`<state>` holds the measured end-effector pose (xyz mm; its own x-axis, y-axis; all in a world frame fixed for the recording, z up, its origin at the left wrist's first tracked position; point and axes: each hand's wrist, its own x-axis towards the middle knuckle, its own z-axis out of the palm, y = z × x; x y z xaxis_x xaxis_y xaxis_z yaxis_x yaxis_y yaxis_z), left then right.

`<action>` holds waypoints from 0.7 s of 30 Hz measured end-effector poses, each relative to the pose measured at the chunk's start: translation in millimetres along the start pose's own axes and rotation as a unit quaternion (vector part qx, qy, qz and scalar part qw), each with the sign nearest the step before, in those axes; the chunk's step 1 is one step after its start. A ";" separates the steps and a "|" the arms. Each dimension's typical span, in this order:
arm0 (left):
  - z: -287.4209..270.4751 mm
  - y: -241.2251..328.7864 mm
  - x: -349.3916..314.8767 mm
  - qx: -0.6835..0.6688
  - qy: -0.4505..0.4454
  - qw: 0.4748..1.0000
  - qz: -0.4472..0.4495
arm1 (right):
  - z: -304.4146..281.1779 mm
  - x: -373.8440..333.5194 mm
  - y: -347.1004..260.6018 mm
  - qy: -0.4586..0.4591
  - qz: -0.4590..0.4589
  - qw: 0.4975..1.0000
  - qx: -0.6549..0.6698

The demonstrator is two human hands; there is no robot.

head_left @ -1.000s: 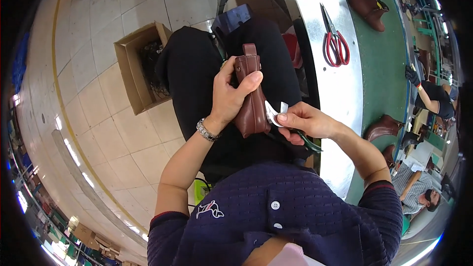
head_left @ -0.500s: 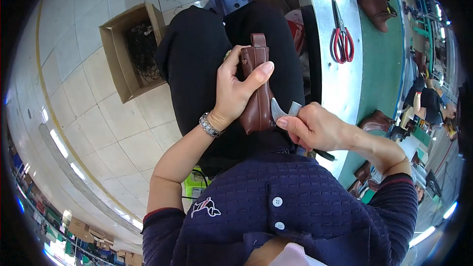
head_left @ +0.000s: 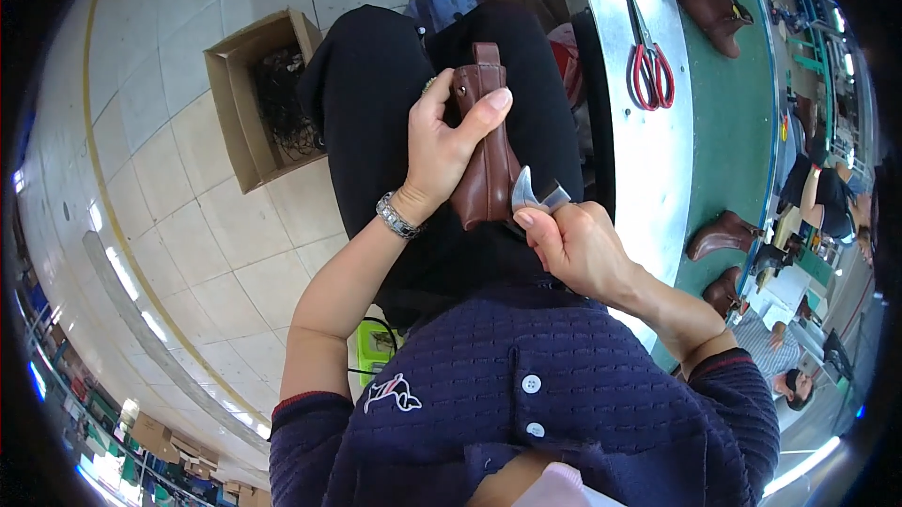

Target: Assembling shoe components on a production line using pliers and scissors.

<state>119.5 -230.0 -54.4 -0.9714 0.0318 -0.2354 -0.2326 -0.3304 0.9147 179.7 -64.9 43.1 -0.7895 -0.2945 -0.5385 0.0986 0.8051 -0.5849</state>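
A brown leather ankle boot (head_left: 482,173) lies over my lap with its pull loop at the far end. My left hand (head_left: 440,145) grips it from the left, thumb across the upper and fingers behind. To its right, my right hand (head_left: 584,244) is closed around a hammer (head_left: 537,199) with a silver metal head, one end curved and pointed, the other blunt. Its handle is hidden in my fist. The pointed end is at the boot's right side near the lower end; I cannot tell whether they touch.
Red-handled scissors (head_left: 650,75) lie on a metal ledge (head_left: 620,159) at the right. Beyond it, several brown boots (head_left: 719,18) stand along a green surface (head_left: 700,122). An open cardboard box (head_left: 225,122) with dark scraps sits on the floor at left. Other people are farther right.
The boot and my left hand have shifted slightly away from my body. My right hand has moved a little left, and the hammer head has tilted beside the boot.
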 end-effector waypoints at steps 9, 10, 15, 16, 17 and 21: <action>0.2 2.8 -13.3 0.029 -0.049 0.998 0.029 | -28.7 13.7 18.7 -0.236 0.090 0.916 0.311; 1.0 3.1 -14.5 0.026 -0.047 0.998 0.027 | -33.5 19.3 19.7 -0.280 0.081 0.906 0.308; -0.3 2.0 -13.9 0.018 -0.031 0.999 0.018 | -54.8 39.5 4.2 -0.362 0.071 0.913 0.172; -0.7 2.2 -12.6 0.016 -0.029 0.999 0.016 | -57.4 41.6 -3.7 -0.347 0.088 0.925 0.124; -0.6 2.3 -11.9 0.004 -0.025 1.000 0.012 | -60.6 44.8 -8.5 -0.349 0.091 0.924 0.123; -5.7 -1.7 -8.4 0.009 -0.014 1.000 0.004 | -69.0 51.8 -25.4 -0.332 0.058 0.942 -0.004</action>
<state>128.3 -235.1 -55.8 -0.9741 0.0560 -0.2190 -0.2254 -0.3144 0.9221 94.4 -65.0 71.9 -0.2212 -0.4597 -0.8601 0.1539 0.8544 -0.4962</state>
